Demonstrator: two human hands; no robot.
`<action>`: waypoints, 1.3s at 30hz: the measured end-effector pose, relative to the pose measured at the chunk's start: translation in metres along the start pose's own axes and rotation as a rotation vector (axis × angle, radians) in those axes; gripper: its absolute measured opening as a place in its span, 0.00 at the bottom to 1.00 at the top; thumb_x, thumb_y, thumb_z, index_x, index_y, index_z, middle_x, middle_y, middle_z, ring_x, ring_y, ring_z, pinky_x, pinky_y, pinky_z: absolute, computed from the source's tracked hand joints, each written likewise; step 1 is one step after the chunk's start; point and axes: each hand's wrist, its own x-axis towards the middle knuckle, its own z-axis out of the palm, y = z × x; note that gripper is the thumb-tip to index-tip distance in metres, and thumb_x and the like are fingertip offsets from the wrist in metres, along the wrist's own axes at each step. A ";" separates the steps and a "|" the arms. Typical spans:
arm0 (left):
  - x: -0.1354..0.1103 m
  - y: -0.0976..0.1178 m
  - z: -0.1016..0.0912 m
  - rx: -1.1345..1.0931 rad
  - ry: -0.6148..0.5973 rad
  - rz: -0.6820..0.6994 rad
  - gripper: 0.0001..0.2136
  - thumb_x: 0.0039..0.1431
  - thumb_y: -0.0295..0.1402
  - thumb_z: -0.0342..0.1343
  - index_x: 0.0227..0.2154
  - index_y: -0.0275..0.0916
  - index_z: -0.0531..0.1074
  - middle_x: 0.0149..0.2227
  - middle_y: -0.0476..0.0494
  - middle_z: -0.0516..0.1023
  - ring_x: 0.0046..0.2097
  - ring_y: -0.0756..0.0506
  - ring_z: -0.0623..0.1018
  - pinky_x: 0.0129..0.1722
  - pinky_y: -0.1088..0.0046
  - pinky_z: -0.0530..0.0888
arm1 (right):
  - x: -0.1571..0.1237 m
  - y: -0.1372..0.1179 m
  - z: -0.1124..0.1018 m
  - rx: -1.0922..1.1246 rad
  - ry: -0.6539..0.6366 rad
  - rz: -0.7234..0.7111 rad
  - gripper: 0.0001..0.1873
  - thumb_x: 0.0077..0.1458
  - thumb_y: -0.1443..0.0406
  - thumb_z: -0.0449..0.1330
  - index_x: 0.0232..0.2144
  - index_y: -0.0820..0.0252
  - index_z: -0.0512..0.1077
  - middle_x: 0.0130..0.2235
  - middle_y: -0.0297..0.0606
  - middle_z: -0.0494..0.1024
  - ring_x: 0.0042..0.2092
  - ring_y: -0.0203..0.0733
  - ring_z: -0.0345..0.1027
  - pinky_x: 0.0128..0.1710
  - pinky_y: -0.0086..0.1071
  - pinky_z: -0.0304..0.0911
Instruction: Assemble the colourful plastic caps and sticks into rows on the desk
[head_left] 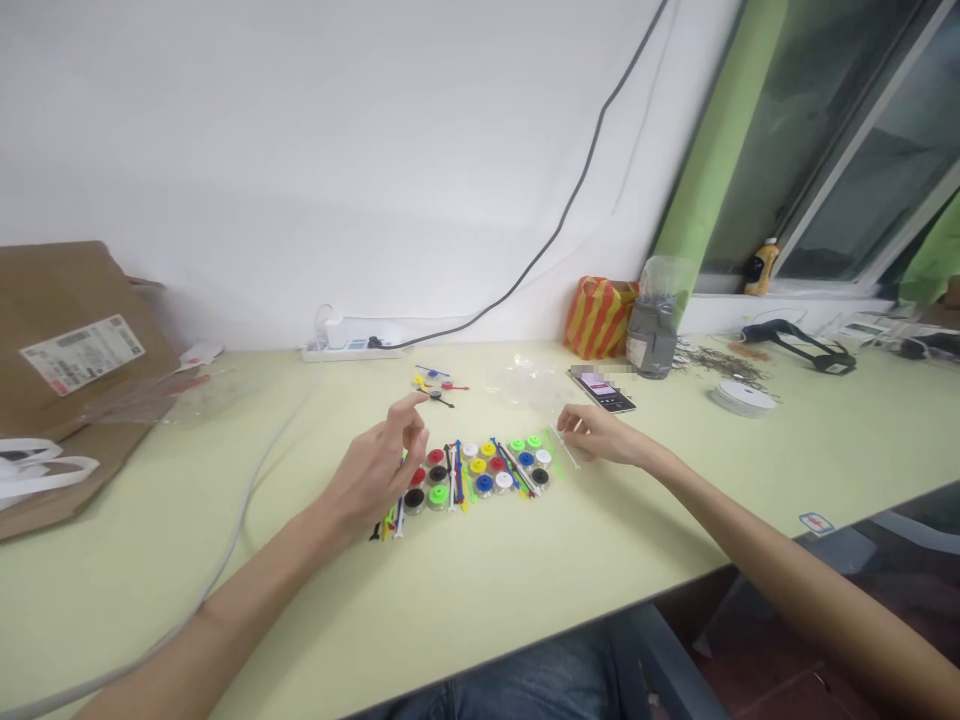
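Note:
Several small round discs in red, black, green, yellow, blue and white [484, 484] sit in clusters on the table, with coloured plastic arrows [459, 475] lying in groups between them. My left hand [386, 450] hovers over the left end of this arrangement, fingers loosely bent and apart, with nothing visible in them. It hides part of the leftmost pieces. At the right end, my right hand [592, 435] pinches a white arrow [568, 452] beside a light green arrow [553, 455]. Farther back lie a few loose arrows and discs [436, 382], just beyond my left fingertips.
Behind the pieces lie a clear plastic bag [529, 382] and a phone [602, 388]. A striped bag [600, 315], a grey container [651, 335] and a white spool [742, 398] stand to the right. A paper bag [67, 340], power strip [352, 345] and pale cable [251, 500] are leftward.

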 end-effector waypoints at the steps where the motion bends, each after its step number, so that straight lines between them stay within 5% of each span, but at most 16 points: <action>1: 0.000 0.000 0.000 -0.001 -0.002 0.000 0.19 0.70 0.33 0.40 0.61 0.44 0.50 0.34 0.52 0.70 0.31 0.49 0.71 0.36 0.72 0.68 | -0.001 -0.001 0.002 -0.023 0.003 -0.021 0.07 0.55 0.69 0.56 0.39 0.62 0.69 0.34 0.37 0.74 0.25 0.33 0.66 0.26 0.28 0.63; 9: -0.003 0.000 0.003 -0.017 -0.018 0.003 0.19 0.69 0.32 0.42 0.61 0.44 0.50 0.35 0.51 0.71 0.31 0.49 0.71 0.36 0.72 0.68 | 0.008 -0.009 0.012 -0.110 -0.066 -0.098 0.06 0.54 0.66 0.56 0.28 0.62 0.71 0.27 0.36 0.74 0.28 0.37 0.64 0.30 0.30 0.59; 15: -0.004 0.003 0.004 -0.053 -0.025 0.016 0.19 0.69 0.31 0.40 0.61 0.42 0.50 0.34 0.51 0.71 0.30 0.49 0.71 0.35 0.73 0.67 | 0.019 -0.014 0.007 0.016 -0.091 -0.119 0.07 0.58 0.64 0.54 0.35 0.63 0.70 0.29 0.38 0.76 0.28 0.37 0.67 0.27 0.29 0.61; 22: -0.002 -0.007 0.002 -0.035 -0.036 -0.042 0.19 0.70 0.32 0.40 0.61 0.44 0.49 0.33 0.52 0.69 0.30 0.49 0.70 0.34 0.73 0.66 | 0.103 -0.097 0.053 -0.387 0.063 -0.342 0.18 0.61 0.68 0.56 0.53 0.62 0.69 0.48 0.47 0.78 0.47 0.45 0.72 0.44 0.32 0.63; 28: -0.001 -0.019 0.001 0.010 -0.054 -0.087 0.19 0.69 0.30 0.40 0.61 0.42 0.49 0.33 0.53 0.68 0.28 0.50 0.70 0.32 0.74 0.65 | 0.159 -0.129 0.096 -0.409 0.018 -0.357 0.17 0.56 0.67 0.62 0.48 0.62 0.72 0.51 0.50 0.77 0.52 0.52 0.70 0.44 0.34 0.61; 32: -0.001 -0.022 0.003 0.019 -0.062 -0.078 0.20 0.68 0.30 0.41 0.61 0.42 0.49 0.33 0.52 0.69 0.29 0.49 0.71 0.33 0.74 0.66 | 0.159 -0.124 0.092 -0.361 0.012 -0.362 0.10 0.52 0.73 0.62 0.39 0.66 0.73 0.43 0.52 0.80 0.45 0.50 0.73 0.39 0.33 0.60; 36: -0.001 -0.019 0.004 0.029 -0.061 -0.088 0.15 0.68 0.31 0.41 0.56 0.42 0.56 0.32 0.52 0.70 0.31 0.48 0.73 0.33 0.72 0.67 | 0.132 -0.118 0.074 -0.237 0.053 -0.381 0.12 0.58 0.70 0.59 0.46 0.65 0.68 0.43 0.50 0.80 0.41 0.44 0.74 0.35 0.30 0.60; 38: -0.001 -0.016 0.003 0.048 -0.061 -0.102 0.12 0.69 0.32 0.41 0.52 0.42 0.61 0.32 0.51 0.71 0.32 0.47 0.74 0.34 0.72 0.67 | 0.110 -0.117 0.069 -0.070 0.053 -0.412 0.11 0.66 0.63 0.52 0.48 0.62 0.64 0.43 0.46 0.81 0.39 0.39 0.74 0.33 0.28 0.61; 39: 0.000 -0.013 0.003 0.061 -0.054 -0.103 0.11 0.70 0.34 0.41 0.51 0.42 0.63 0.32 0.50 0.72 0.33 0.47 0.74 0.35 0.71 0.68 | 0.099 -0.116 0.069 0.185 0.025 -0.437 0.11 0.67 0.61 0.52 0.47 0.61 0.64 0.43 0.47 0.81 0.39 0.39 0.74 0.32 0.29 0.62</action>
